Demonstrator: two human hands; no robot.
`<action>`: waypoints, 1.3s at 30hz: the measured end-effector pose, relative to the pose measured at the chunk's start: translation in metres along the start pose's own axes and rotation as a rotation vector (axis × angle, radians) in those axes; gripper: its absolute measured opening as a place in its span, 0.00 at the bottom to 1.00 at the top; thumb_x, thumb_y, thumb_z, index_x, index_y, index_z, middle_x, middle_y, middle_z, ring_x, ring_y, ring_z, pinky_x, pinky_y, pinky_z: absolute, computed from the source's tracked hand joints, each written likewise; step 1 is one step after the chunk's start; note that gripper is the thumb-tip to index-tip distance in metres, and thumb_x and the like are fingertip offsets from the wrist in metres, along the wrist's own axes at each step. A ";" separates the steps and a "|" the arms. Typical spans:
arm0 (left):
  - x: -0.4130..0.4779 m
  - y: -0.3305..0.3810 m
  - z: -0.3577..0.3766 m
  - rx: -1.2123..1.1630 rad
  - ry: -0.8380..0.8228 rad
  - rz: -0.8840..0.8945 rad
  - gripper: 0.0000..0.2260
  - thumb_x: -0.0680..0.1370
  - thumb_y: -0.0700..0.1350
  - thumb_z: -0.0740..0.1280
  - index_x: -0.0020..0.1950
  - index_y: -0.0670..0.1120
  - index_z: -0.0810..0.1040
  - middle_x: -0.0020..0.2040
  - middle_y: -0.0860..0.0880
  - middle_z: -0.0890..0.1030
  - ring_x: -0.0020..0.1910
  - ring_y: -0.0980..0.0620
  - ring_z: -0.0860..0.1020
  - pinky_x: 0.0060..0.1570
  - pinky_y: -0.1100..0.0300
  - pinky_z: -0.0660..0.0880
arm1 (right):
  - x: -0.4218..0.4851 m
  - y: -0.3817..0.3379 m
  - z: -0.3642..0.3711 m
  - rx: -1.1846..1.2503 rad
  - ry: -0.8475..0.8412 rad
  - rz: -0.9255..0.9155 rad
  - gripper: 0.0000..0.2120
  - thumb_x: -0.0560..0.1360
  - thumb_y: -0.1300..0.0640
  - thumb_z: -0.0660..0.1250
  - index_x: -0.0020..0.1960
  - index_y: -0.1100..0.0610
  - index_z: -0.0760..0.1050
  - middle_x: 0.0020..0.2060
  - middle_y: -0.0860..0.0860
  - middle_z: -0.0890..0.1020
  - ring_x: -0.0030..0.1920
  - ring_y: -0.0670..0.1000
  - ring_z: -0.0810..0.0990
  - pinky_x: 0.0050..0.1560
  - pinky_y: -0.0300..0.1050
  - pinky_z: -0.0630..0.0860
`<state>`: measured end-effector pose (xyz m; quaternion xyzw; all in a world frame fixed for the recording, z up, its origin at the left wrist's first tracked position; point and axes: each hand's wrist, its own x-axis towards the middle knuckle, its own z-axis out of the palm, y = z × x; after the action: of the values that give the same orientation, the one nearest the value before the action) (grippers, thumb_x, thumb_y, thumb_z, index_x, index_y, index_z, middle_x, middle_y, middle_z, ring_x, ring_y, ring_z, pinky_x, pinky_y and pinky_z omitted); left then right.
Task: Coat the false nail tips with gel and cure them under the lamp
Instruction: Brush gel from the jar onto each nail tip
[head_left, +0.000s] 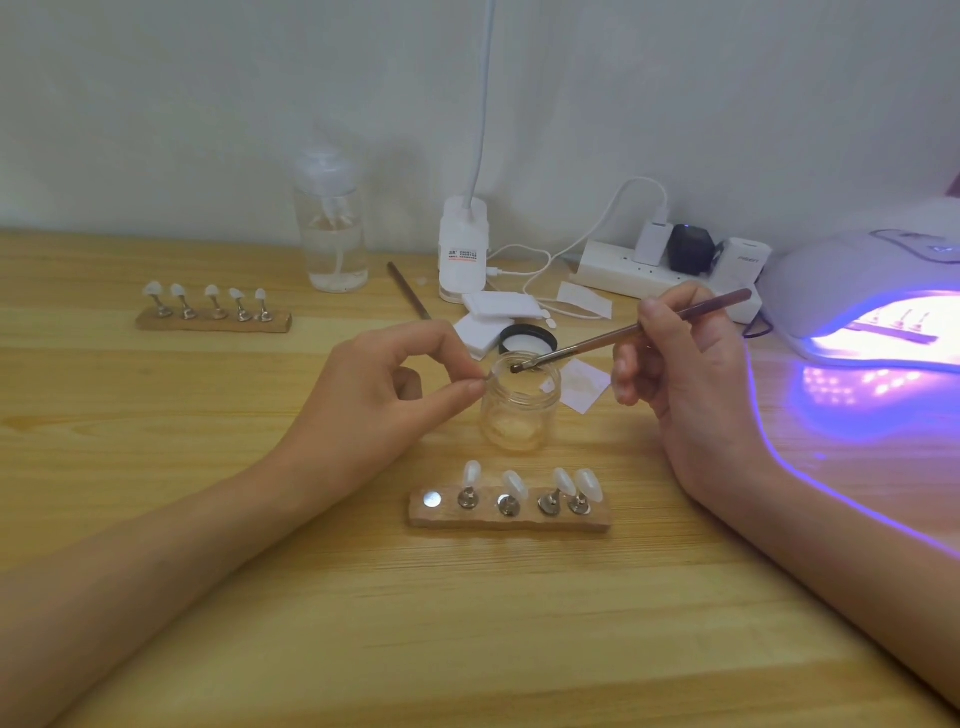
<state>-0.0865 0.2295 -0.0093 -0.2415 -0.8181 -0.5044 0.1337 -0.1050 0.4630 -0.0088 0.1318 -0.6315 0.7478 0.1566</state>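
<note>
Gel-loading step: right hand (680, 364) fingers grip thin brown brush (623, 332) dipping into clear glass jar (519, 405), left hand (384, 384) fingers pinch something small, unclear what, at the jar's 9 o'clock rim; next, likely coat it.

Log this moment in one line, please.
right hand: dips brush in jar | left hand: steadies jar rim | lamp: lit

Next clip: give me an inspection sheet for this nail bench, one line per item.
Surface: wooden table, purple glow at right.
Job's things: open gel jar; near holder carries four tips, one base bare; far holder carries five; curing lamp lit, a holder inside.
Clutter: pump bottle, jar lid, white pads.
Grippers: left hand pinches jar rim; right hand dips brush.
Cables: white lead to power strip.
Surroundings: plain wall.
</note>
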 end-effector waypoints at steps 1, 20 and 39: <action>0.000 0.000 0.000 0.005 0.002 0.008 0.04 0.75 0.38 0.73 0.42 0.43 0.80 0.26 0.69 0.73 0.20 0.60 0.63 0.26 0.75 0.61 | 0.000 -0.001 -0.001 -0.003 0.023 -0.010 0.08 0.79 0.55 0.63 0.43 0.52 0.67 0.25 0.48 0.76 0.24 0.48 0.73 0.26 0.38 0.70; 0.002 -0.005 0.000 0.022 0.020 0.035 0.05 0.75 0.39 0.73 0.42 0.46 0.79 0.31 0.68 0.75 0.23 0.58 0.62 0.28 0.73 0.61 | 0.001 0.000 0.004 0.142 -0.090 0.079 0.09 0.81 0.54 0.62 0.43 0.54 0.66 0.27 0.51 0.78 0.26 0.49 0.76 0.28 0.38 0.74; 0.001 -0.004 0.000 0.037 0.029 0.024 0.05 0.75 0.38 0.73 0.41 0.46 0.79 0.30 0.68 0.75 0.23 0.58 0.63 0.28 0.74 0.61 | 0.003 0.003 0.002 0.045 -0.065 0.071 0.09 0.81 0.54 0.63 0.43 0.54 0.67 0.28 0.52 0.79 0.25 0.51 0.77 0.28 0.40 0.75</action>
<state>-0.0895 0.2287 -0.0117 -0.2414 -0.8223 -0.4911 0.1562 -0.1086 0.4606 -0.0102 0.1369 -0.6234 0.7624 0.1064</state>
